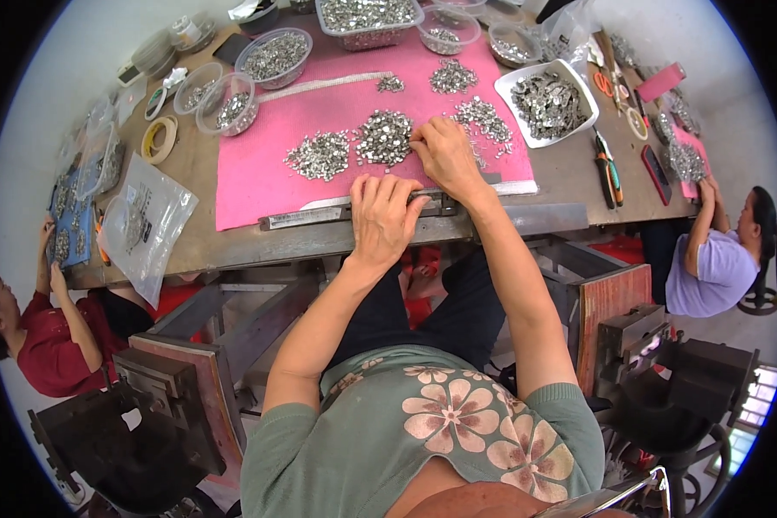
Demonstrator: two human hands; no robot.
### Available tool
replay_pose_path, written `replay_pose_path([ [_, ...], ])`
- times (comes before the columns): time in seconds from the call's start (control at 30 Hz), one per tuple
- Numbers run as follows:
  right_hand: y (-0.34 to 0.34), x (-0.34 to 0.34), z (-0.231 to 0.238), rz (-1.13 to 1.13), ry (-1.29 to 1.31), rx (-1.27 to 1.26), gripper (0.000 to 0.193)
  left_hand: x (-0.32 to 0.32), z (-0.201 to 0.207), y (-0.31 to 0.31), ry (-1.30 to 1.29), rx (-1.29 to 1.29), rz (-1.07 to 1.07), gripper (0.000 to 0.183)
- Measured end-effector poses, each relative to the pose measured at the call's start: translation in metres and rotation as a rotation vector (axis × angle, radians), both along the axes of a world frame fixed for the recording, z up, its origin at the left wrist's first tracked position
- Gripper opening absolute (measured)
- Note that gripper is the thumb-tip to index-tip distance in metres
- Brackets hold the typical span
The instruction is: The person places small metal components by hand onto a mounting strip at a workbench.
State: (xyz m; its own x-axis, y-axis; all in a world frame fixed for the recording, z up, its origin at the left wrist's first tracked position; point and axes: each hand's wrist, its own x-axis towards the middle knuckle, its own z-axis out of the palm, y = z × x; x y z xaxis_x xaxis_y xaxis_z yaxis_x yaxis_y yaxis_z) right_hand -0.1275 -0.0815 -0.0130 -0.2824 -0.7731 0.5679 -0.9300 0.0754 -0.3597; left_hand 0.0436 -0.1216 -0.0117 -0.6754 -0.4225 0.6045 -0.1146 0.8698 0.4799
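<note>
My left hand (382, 216) lies with bent fingers over a long metal bar fixture (306, 217) at the table's front edge, its thumb pointing right along it. What is under those fingers is hidden. My right hand (447, 157) has its fingertips drawn together at the right edge of a pile of small shiny metal pieces (383, 136); anything pinched there is too small to make out. Left of that pile lies another pile of metal pieces (318, 155). More loose metal pieces (485, 121) spread beyond my right hand. All lie on a pink mat (250, 173).
A white tray (502, 85) of metal parts and pliers (609, 168) are on the right. Plastic tubs (274, 59) of pieces line the back. A clear plastic bag (151, 216) and tape roll (158, 140) lie left. One person (56, 345) works at each side.
</note>
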Motion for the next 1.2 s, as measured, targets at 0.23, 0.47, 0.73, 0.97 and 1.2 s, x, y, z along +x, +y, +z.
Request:
replay_pose_path([
  [0.23,0.041,0.018,0.022,0.061,-0.198,-0.020,0.008,0.004,-0.001,-0.005,0.020,0.011,-0.051,0.017],
  [0.47,0.075,0.045,0.014,0.031,-0.320,0.015,0.005,0.004,0.002,-0.001,-0.005,0.010,-0.031,0.015],
  [0.73,0.078,0.047,0.007,0.029,-0.272,-0.068,0.007,0.006,-0.001,-0.003,0.017,0.016,-0.060,0.013],
  [0.97,0.075,0.051,0.003,-0.020,-0.280,-0.089,0.007,0.005,0.005,0.000,-0.006,-0.001,-0.053,0.013],
  [1.2,0.074,0.053,0.002,-0.047,-0.347,-0.090,0.007,0.003,0.002,0.002,-0.036,-0.003,-0.013,0.013],
])
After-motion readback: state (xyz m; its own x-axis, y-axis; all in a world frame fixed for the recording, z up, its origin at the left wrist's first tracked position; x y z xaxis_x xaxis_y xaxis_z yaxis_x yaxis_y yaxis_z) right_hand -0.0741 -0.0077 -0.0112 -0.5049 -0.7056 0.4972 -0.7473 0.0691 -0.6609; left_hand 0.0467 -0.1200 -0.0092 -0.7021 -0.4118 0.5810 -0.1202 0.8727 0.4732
